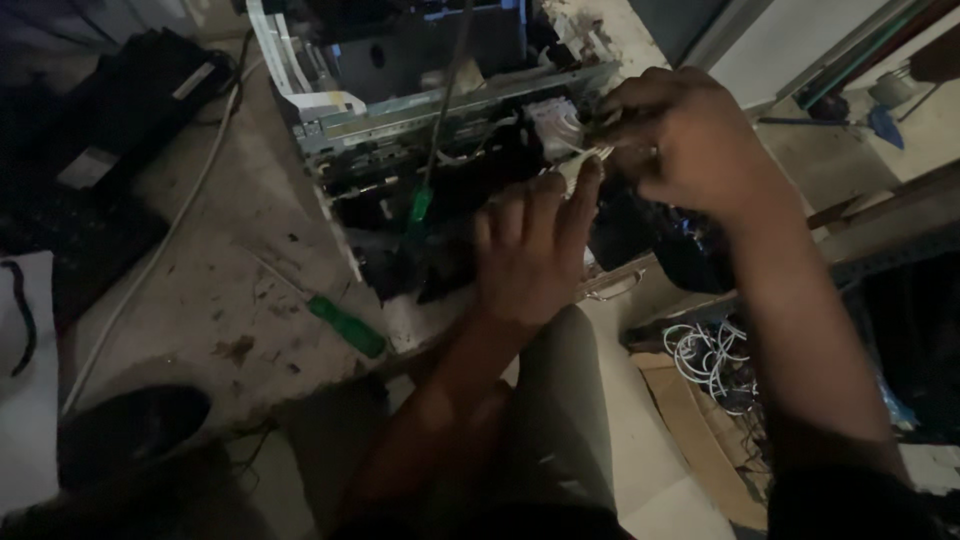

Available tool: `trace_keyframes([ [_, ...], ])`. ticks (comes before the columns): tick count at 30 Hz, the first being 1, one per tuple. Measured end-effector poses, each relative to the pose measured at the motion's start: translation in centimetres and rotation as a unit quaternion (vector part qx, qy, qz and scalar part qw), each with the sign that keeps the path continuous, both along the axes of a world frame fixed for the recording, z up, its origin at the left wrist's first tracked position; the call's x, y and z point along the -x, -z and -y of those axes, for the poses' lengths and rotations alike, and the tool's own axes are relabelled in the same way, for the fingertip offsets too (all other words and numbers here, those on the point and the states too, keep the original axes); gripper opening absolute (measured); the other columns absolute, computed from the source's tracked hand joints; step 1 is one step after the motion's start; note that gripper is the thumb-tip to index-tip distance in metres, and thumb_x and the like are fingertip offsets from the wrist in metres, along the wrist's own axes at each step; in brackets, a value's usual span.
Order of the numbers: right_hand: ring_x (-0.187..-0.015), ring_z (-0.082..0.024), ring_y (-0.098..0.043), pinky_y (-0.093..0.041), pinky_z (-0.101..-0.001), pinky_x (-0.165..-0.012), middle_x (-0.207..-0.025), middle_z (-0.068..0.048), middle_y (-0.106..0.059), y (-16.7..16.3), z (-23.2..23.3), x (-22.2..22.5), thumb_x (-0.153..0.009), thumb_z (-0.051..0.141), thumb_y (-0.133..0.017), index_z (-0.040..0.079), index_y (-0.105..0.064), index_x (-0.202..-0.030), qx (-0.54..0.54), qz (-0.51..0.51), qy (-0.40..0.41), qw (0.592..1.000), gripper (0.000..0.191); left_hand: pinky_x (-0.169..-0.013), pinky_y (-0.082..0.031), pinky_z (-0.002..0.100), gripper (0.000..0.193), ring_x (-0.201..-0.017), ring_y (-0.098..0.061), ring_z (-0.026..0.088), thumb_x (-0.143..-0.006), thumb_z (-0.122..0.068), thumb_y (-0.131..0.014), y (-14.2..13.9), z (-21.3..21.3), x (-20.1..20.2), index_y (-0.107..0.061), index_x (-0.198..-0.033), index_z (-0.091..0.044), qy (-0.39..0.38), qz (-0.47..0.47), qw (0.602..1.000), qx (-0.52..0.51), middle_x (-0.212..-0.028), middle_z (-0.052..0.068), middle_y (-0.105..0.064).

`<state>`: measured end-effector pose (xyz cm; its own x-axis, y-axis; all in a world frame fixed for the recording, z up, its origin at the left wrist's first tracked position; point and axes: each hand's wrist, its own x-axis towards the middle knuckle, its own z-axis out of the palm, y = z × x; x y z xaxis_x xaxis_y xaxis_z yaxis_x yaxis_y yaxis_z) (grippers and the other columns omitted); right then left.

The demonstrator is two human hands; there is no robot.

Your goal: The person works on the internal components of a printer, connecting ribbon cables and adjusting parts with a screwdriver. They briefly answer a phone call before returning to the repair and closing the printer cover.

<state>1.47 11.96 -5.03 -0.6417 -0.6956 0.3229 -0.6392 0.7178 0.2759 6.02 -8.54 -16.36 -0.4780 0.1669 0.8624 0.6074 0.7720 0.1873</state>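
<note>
From the head camera, looking down, the room is dim. An opened machine [440, 130] with its cover off sits on a dirty grey table [230, 290]. You can see metal bars and dark parts inside it.

The left hand [530, 250] lies flat on the front of the machine, palm down. Its fingers [580, 200] are stretched out straight and reach up to a small white plug with thin wires [578, 160]. The longest fingertip touches that plug. This hand is open and grips nothing.

The right hand [680, 135] is just above and to the right, curled in tight. Its fingers pinch the same small white plug from the other side. The plug sits between the two hands, at the top right part of the machine.

A screwdriver with a green handle [432, 150] stands up inside the machine, just left of the left hand. Another green-handled tool [347, 326] lies flat on the table near the edge.

A white cable [160, 245] runs across the table on the left. A dark box [130, 100] is in the far left corner. A bundle of white wires [712, 360] lies low on the right, beside some brown cardboard [690, 430].
</note>
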Motion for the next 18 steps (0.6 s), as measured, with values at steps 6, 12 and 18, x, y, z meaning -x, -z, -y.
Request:
trace_keyframes([
  [6,-0.11,-0.026,-0.067,-0.053,-0.0435,-0.099,-0.116,-0.005,-0.073,-0.1,0.8,0.0,-0.074,0.014,-0.077,0.016,-0.081,-0.109,-0.005,0.017,0.023,1.0,0.035,-0.093,-0.034,0.053,0.043,-0.122,-0.052,0.034,-0.098,-0.032,-0.066,0.1,0.5,1.4,-0.063,-0.138,-0.015,0.039,0.091,0.994,-0.052,-0.129,0.01,-0.061],
  [12,-0.11,-0.02,-0.065,-0.049,-0.0413,-0.097,-0.115,0.001,-0.073,-0.8,1.9,-0.6,-0.078,0.013,-0.078,0.024,-0.083,-0.108,-0.042,-0.026,0.036,0.998,0.032,-0.095,-0.035,0.054,0.022,-0.102,-0.058,0.028,-0.102,-0.03,-0.063,-0.5,0.7,1.5,-0.069,-0.114,-0.013,0.124,0.149,0.978,-0.079,-0.097,0.007,-0.067],
  [18,-0.107,-0.018,-0.065,-0.049,-0.0381,-0.092,-0.104,0.004,-0.071,-1.3,3.3,-1.8,-0.077,0.024,-0.083,0.026,-0.084,-0.111,-0.152,-0.096,0.111,0.977,0.035,-0.098,-0.034,0.055,0.017,-0.095,-0.058,0.026,-0.1,-0.025,-0.061,-0.5,0.2,1.8,-0.069,-0.108,-0.012,0.132,0.161,0.974,-0.087,-0.095,0.006,-0.07],
])
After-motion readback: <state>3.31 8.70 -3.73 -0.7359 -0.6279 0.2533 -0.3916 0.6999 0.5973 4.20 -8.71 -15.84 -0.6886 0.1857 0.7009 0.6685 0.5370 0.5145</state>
